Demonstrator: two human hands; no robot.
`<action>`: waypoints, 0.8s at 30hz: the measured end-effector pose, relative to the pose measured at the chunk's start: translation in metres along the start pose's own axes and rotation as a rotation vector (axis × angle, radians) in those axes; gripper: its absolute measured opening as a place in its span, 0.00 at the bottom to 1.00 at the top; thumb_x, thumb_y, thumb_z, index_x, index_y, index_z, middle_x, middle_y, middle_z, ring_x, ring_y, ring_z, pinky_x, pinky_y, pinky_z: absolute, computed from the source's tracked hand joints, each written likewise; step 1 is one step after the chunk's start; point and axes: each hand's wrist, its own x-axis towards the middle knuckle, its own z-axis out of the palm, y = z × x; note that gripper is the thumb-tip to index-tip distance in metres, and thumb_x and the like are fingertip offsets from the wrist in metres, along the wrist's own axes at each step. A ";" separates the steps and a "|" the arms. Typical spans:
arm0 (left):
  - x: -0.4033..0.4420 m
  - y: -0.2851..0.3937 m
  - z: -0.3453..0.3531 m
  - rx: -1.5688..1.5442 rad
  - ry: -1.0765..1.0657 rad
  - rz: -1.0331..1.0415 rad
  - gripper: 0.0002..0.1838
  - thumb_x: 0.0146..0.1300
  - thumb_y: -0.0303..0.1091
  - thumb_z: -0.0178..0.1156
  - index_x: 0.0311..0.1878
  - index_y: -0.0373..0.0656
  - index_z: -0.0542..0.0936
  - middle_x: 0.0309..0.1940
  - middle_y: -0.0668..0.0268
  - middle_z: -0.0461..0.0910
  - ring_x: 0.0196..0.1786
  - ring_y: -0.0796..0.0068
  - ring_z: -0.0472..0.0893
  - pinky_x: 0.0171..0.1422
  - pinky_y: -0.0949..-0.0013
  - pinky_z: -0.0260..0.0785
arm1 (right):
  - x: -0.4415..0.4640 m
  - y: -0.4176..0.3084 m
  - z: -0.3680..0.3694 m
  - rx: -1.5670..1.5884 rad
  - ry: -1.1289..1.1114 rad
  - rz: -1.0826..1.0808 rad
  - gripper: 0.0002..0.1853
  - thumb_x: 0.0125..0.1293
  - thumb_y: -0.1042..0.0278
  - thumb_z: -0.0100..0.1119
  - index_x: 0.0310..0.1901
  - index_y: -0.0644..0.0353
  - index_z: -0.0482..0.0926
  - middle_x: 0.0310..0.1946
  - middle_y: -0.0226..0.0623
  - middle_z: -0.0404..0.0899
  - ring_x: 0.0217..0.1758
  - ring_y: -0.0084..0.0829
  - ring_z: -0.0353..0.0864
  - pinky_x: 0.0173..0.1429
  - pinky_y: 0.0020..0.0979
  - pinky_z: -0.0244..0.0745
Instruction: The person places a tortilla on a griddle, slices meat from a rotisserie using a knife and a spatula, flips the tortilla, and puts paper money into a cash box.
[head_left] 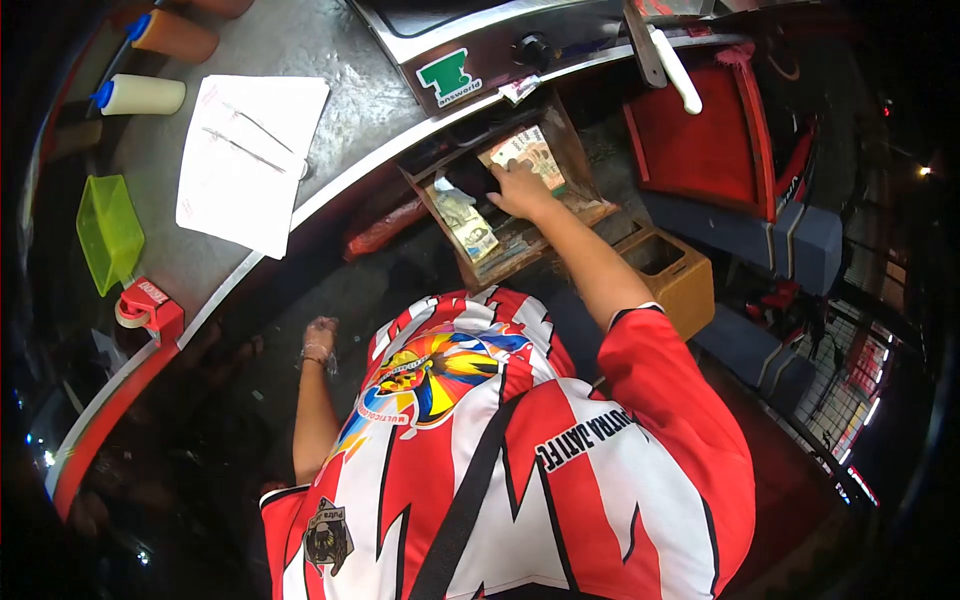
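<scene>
My right hand (519,188) reaches into an open wooden drawer (520,262) below the counter. Its fingers are stretched over a stack of orange-and-white banknotes (541,158) and touch them, with the thumb apart. Left of that hand, in the same drawer, lies a pile of grey-green and yellowish banknotes (467,226). My left hand (320,340) hangs low beside my body, below the counter edge. Its fingers are curled in, and clear plastic shows around the wrist. Whether it holds anything is hidden.
On the metal counter (345,45) lie white paper sheets (250,160). Squeeze bottles (145,95), a green plastic basket (108,232) and a red tape dispenser (155,308) stand at the left. A white-handled knife (677,72) hangs near the upper right. A wooden box (685,290) sits beside the drawer.
</scene>
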 end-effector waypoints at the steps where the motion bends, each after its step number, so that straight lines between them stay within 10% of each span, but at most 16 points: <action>1: -0.001 0.004 0.000 -0.045 -0.007 -0.029 0.15 0.65 0.44 0.65 0.37 0.40 0.85 0.29 0.61 0.85 0.33 0.69 0.83 0.42 0.62 0.75 | -0.008 0.005 -0.011 -0.073 -0.021 -0.039 0.32 0.66 0.55 0.65 0.71 0.49 0.70 0.59 0.52 0.74 0.62 0.55 0.76 0.63 0.53 0.77; 16: 0.011 -0.060 0.043 0.029 0.035 0.062 0.16 0.65 0.46 0.64 0.38 0.41 0.86 0.32 0.57 0.87 0.39 0.63 0.86 0.47 0.61 0.75 | 0.028 0.046 -0.022 -0.548 0.371 -0.242 0.20 0.68 0.67 0.53 0.60 0.60 0.77 0.60 0.45 0.74 0.64 0.44 0.75 0.64 0.45 0.74; 24: -0.001 -0.050 0.042 -0.065 -0.037 -0.053 0.18 0.66 0.48 0.63 0.40 0.41 0.86 0.37 0.53 0.88 0.43 0.53 0.87 0.51 0.56 0.76 | 0.002 0.047 -0.028 -0.556 0.308 -0.342 0.20 0.70 0.68 0.52 0.63 0.45 0.79 0.60 0.42 0.74 0.66 0.41 0.73 0.66 0.48 0.70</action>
